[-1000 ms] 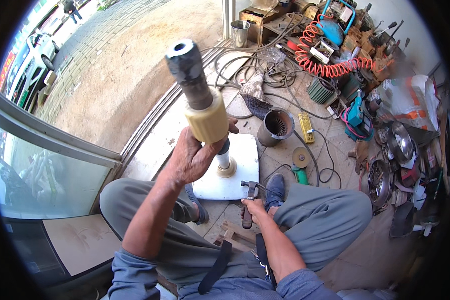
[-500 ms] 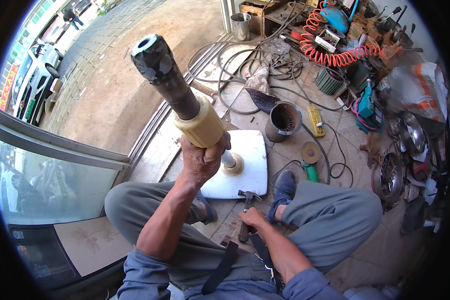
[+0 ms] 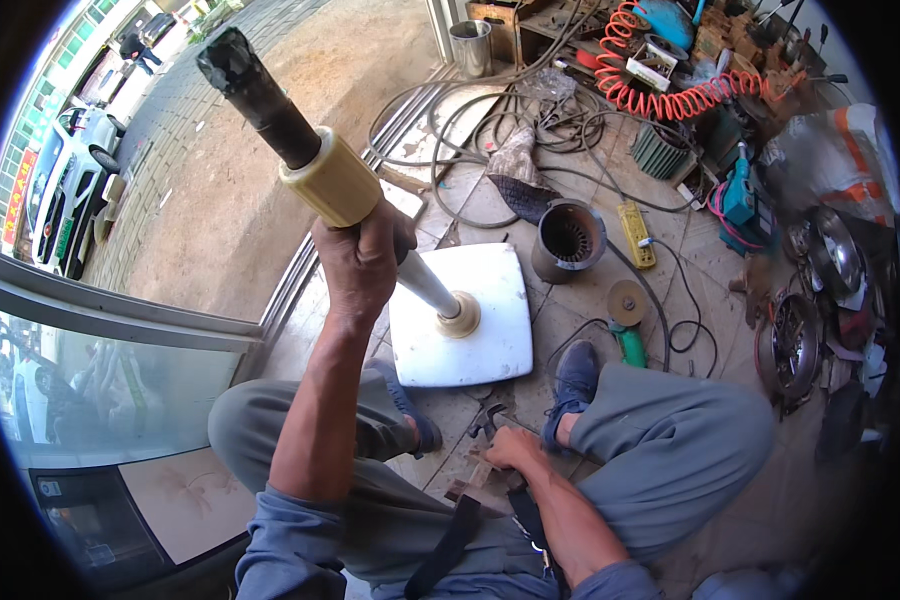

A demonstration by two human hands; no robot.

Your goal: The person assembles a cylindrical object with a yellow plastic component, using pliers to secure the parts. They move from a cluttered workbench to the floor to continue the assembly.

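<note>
Head view, looking down: we note a fan stand pole [image 3: 300, 150] held tilted, its dark upper tube leaning up and to the left, a cream-yellow collar [image 3: 332, 183] around it partway down, and a pale lower tube running down to the right into a brass-coloured fitting on a white square base plate [image 3: 490, 340]. The plate lies flat on the tiled floor between the person's feet.

Left hand [image 3: 362, 262]: wrapped around the pole just beneath the collar, fingers curled tight, forearm raised.

Right hand [image 3: 515, 447]: low, near the right shoe [image 3: 573, 385], closed over the wooden handle of a hammer [image 3: 482, 440] whose metal head lies on the floor beside the plate's near edge. We cannot tell how firmly the fingers clasp it.

Around: we see the person seated, grey trousers, knees spread to either side of the plate. Just beyond the plate stands a dark round motor housing [image 3: 568, 240]; to its right lie a yellow power strip [image 3: 636, 233] and a green angle grinder [image 3: 625, 320] with its disc up. Black cables [image 3: 470, 120] loop across the tiles, and an orange coiled air hose [image 3: 660, 95] lies farther back among cluttered tools. To the left, a metal door track borders a sandy yard.
</note>
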